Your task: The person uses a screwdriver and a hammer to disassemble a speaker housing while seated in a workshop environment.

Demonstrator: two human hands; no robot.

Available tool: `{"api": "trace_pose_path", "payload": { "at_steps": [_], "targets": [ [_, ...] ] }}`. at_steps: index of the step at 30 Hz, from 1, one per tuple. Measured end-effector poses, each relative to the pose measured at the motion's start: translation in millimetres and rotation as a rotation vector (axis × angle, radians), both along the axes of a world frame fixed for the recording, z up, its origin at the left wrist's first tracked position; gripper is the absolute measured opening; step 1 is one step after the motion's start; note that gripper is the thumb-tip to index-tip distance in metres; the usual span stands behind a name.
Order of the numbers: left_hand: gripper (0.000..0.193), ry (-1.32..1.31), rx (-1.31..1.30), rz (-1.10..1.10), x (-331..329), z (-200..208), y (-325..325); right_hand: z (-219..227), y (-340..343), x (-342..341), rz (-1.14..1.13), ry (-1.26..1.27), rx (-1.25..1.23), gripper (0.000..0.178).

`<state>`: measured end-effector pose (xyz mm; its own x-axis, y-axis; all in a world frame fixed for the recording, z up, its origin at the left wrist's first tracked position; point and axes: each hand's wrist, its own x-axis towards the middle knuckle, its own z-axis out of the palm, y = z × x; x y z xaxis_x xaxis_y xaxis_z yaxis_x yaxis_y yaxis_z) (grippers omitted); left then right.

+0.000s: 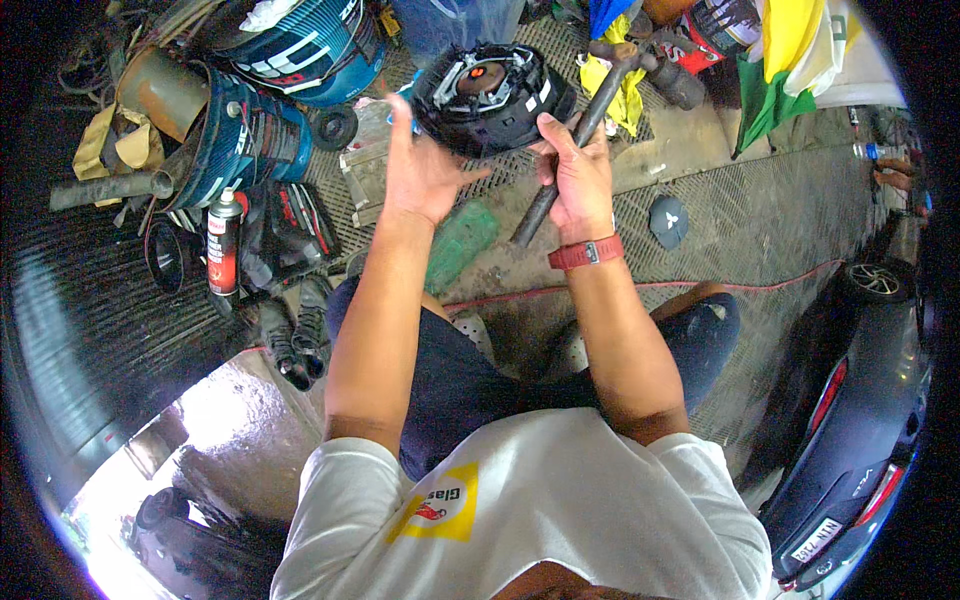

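Observation:
A round black car part (492,108) with a metal frame and a brown centre is held up before me, its kind unclear. My right hand (580,170) wraps round the dark handle of a hammer (537,212), whose head points away from me. That hand's thumb also lies against the part's near right edge. At the part's left side, my left hand (425,172) is open with fingers spread, somewhat blurred; I cannot tell whether it touches the part. A red watch (586,253) sits on my right wrist.
Blue buckets (255,140) stand at the far left beside a red spray can (224,243) and black boots (290,335). A green plastic bottle (463,245) and a dark round cap (668,221) lie on the floor. A red hose (530,293) crosses it. A dark car (850,430) is at right.

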<state>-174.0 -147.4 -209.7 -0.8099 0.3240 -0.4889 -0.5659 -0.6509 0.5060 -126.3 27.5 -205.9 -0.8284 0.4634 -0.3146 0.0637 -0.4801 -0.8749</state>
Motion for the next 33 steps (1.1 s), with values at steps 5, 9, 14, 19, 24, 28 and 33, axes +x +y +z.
{"api": "trace_pose_path", "payload": {
  "at_steps": [5, 9, 14, 19, 24, 28, 33],
  "targets": [
    [0.126, 0.135, -0.506, 0.039, -16, -43, -28, 5, 29, 7, 0.158, -0.048, 0.109, 0.039],
    [0.095, 0.473, -0.879, -0.125, -16, -39, -20, -6, 63, 24, 0.294, -0.098, 0.098, 0.039],
    [0.069, 0.949, -1.202, -0.540, -3, -6, -9, -3, 91, 39, 0.431, -0.191, 0.104, 0.053],
    [0.072, 1.006, -1.144, -0.575, 7, -14, -5, -12, 110, 45, 0.504, -0.223, 0.127, 0.078],
    [0.093, 1.039, -1.098, -0.692, 13, -18, -1, -25, 118, 46, 0.477, -0.224, 0.131, 0.076],
    [0.114, 1.083, -1.071, -0.741, 18, -12, 4, -37, 121, 45, 0.449, -0.211, 0.084, 0.054],
    [0.124, 1.115, -1.113, -0.792, 24, -15, 8, -33, 117, 47, 0.465, -0.217, 0.056, 0.060]
  ]
}}
